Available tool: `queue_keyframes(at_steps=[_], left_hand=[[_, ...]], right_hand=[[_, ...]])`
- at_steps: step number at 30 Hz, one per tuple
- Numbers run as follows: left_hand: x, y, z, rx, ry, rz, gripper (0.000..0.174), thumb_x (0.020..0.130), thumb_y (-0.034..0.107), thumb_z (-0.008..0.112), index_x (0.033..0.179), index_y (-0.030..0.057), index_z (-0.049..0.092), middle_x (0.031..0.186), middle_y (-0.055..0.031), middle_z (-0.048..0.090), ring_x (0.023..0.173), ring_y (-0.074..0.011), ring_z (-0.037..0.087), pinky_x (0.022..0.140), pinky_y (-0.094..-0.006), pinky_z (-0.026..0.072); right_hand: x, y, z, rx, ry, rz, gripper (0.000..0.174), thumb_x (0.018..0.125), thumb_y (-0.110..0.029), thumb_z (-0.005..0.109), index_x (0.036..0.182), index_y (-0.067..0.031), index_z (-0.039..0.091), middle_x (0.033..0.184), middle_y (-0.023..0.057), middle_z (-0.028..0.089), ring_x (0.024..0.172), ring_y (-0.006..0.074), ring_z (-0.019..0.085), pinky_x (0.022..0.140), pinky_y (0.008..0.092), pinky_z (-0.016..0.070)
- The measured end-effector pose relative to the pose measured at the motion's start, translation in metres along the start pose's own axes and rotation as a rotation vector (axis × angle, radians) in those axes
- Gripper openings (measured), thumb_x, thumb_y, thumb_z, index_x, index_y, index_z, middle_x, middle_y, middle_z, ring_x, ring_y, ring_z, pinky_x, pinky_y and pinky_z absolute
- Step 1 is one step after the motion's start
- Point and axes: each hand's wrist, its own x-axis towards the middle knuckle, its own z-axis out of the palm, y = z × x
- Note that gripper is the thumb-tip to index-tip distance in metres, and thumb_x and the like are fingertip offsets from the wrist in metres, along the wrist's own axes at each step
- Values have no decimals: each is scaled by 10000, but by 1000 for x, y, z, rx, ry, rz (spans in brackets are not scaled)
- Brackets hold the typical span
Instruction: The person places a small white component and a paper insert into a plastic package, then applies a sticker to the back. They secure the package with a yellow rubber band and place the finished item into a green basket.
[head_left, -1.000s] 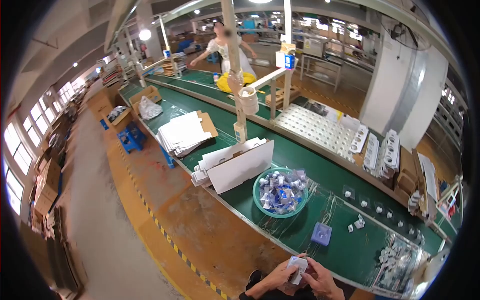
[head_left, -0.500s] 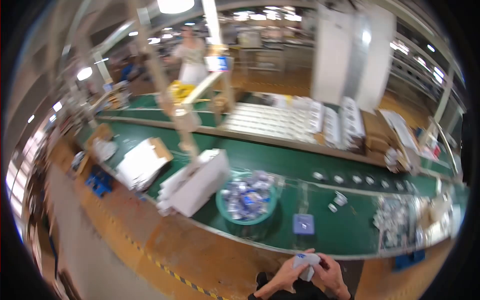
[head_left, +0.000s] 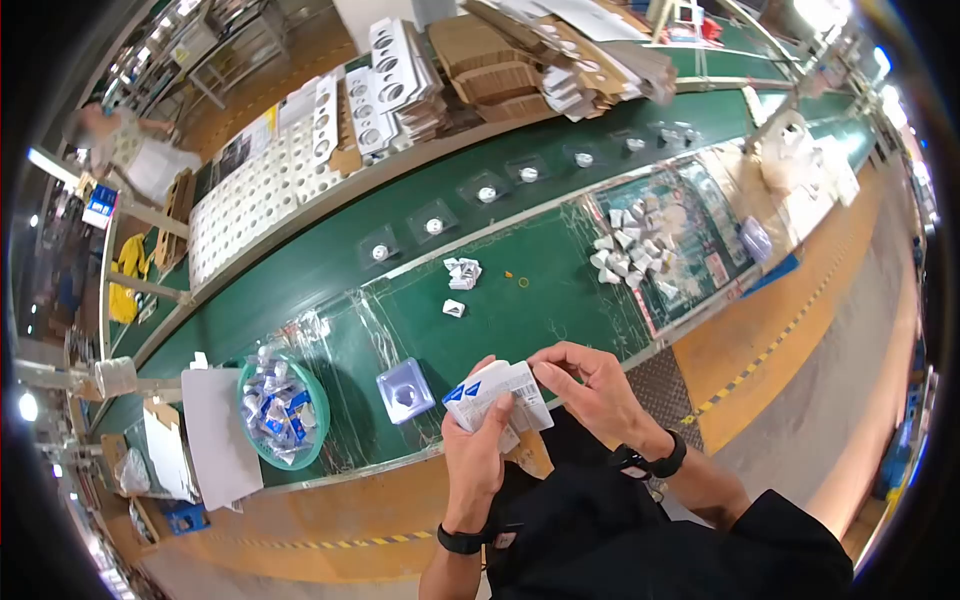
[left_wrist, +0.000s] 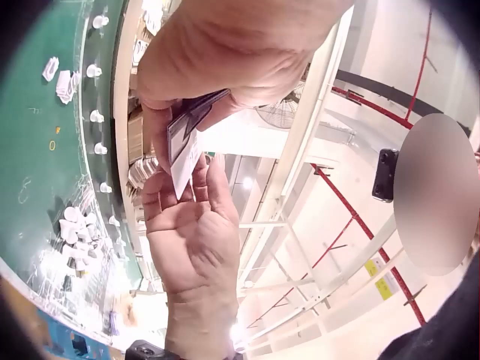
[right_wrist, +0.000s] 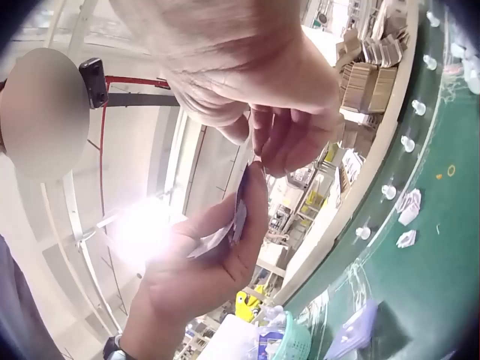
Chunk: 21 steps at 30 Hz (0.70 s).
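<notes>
A small stack of white printed cards with blue corners (head_left: 490,392) is held over the bench's front edge. My left hand (head_left: 474,455) grips it, thumb across the face and fingers behind. At its right end, my right hand (head_left: 598,395) pinches the edge between thumb and fingers. In the left wrist view the right hand (left_wrist: 195,240) faces the left hand (left_wrist: 225,52) across the cards (left_wrist: 184,161). A purplish clear plastic tray (head_left: 405,392) lies on the green bench just left of the cards.
A teal basket (head_left: 322,405) of bagged parts stands at left beside white cardboard (head_left: 222,435). Along the green belt (head_left: 330,275) runs a row of clear blisters with white pieces (head_left: 434,226). Small white caps (head_left: 625,245) lie heaped at right. Folded white pieces (head_left: 462,272) lie mid-bench.
The head view has swung right and down, bringing hands and cards closer to the middle. The cards stay in both hands; now they show fanned slightly apart with their blue corners in sight.
</notes>
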Motion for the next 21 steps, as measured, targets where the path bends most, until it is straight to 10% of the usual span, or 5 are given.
queue_keyframes(at_steps=[13, 21], left_hand=[[26, 19, -17, -69, 308, 176, 465, 944, 16, 684, 1393, -26, 570, 1265, -99, 678, 1126, -178, 661, 985, -312, 508], [72, 40, -94, -139, 368, 133, 392, 994, 122, 647, 1351, -22, 567, 1190, -99, 692, 1004, -212, 713, 851, -339, 584]], right_hand=[[92, 7, 15, -332, -572, -54, 267, 960, -257, 752, 1013, 0, 706, 854, 53, 708, 771, 88, 635, 704, 270, 526], [152, 25, 88, -295, -408, -65, 205, 961, -204, 717, 930, -3, 693, 717, 40, 660, 638, 85, 572, 585, 289, 469]])
